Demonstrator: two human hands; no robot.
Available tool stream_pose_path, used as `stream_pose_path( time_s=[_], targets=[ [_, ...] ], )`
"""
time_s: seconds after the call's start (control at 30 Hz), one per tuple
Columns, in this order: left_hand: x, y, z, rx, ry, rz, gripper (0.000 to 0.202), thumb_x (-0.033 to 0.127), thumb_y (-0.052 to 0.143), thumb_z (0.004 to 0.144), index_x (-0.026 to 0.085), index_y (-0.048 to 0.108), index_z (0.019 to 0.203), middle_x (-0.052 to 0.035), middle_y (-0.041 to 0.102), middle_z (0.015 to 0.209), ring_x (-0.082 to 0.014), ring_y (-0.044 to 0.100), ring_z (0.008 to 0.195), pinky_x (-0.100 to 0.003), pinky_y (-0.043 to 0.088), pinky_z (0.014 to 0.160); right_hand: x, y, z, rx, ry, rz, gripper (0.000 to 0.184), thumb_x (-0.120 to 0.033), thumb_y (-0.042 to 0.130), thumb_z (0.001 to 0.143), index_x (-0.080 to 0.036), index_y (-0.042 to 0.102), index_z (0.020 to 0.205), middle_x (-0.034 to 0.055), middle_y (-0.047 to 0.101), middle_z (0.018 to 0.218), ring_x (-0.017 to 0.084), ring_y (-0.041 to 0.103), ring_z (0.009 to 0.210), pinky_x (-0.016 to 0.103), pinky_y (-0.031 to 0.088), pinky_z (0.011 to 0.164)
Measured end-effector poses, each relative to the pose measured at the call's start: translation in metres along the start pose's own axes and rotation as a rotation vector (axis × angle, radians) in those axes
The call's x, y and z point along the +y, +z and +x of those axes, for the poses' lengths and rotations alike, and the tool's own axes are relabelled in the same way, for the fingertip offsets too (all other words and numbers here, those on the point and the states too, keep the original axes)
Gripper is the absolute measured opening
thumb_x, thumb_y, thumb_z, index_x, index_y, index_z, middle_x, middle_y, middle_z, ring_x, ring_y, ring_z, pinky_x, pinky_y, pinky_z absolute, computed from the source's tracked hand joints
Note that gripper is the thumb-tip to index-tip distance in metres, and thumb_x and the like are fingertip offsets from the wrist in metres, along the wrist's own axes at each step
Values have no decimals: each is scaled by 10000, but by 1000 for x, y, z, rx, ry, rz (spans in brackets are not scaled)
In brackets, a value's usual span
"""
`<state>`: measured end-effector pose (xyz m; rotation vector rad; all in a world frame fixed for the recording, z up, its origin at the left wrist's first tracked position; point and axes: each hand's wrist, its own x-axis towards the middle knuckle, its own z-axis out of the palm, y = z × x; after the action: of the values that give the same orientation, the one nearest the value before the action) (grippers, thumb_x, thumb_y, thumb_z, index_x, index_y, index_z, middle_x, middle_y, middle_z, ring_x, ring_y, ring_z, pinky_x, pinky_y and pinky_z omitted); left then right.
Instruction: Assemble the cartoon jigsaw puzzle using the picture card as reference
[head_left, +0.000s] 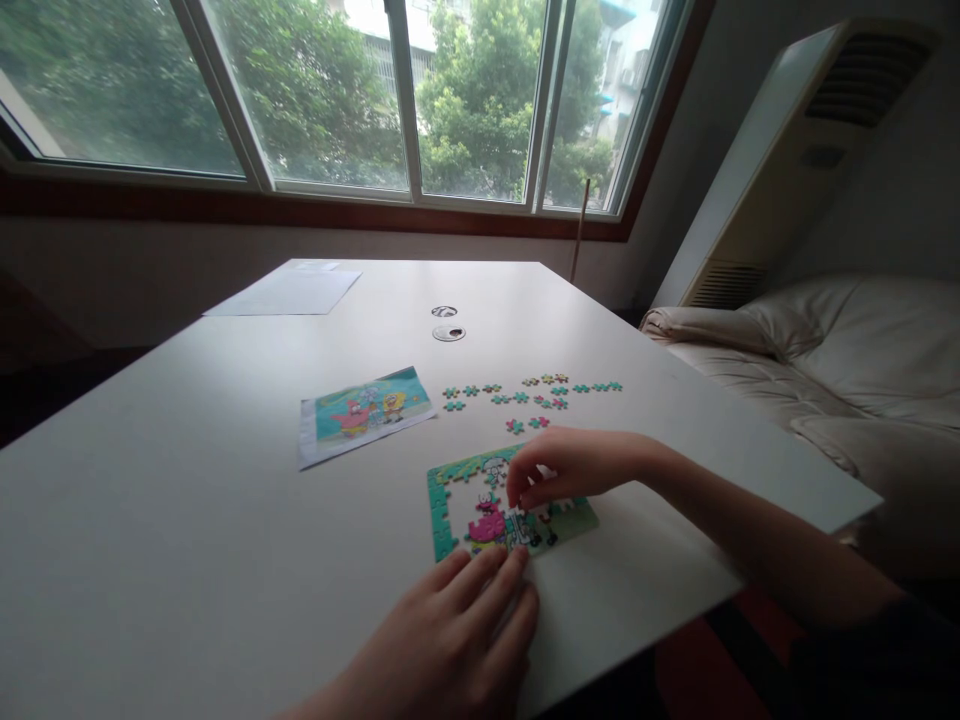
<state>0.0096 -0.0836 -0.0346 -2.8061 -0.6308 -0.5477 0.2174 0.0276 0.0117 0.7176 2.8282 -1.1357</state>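
Note:
A partly filled jigsaw puzzle [441, 510] lies on the white table, with a teal left border and a pink figure in its middle. My left hand [465, 630] lies flat, its fingertips resting on the puzzle's near edge. Above the board, my right hand [562, 468] is closed in a pinch, thumb and index finger on a small pale puzzle piece [516, 516] near the pink figure. The hand covers the board's upper right part. Beyond it, several loose puzzle pieces [520, 398] are spread in rough rows, teal, yellow and pink.
A printed cartoon picture [367, 412] lies left of the loose pieces. White paper sheets [289, 292] lie at the table's [225, 430] far left corner. Two round cable-hole covers [448, 333] are set in the tabletop. A cream sofa [750, 350] stands right, below a window wall.

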Motion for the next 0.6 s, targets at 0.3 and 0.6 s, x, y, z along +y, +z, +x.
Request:
stream_pose_path(
  time_s=[0.3,0.6],
  targets=[
    [0,2,-2,-7,-4,-1,234,219,426,911,154,585,1071,-117,605,1169,-252,589,1008,-368,505,814,-6,3,1,35,14,-98,137,-191,576,815,-140,673,897,33,649,786,96,536,677,195,416,628],
    [0,0,-1,-37,7,-7,257,210,386,923,151,586,1073,-116,608,1175,-253,589,1014,-369,503,825,-4,6,1,81,10,-170,109,-208,630,773,-145,660,857,17,607,746,93,520,666,187,403,602]
  ],
)
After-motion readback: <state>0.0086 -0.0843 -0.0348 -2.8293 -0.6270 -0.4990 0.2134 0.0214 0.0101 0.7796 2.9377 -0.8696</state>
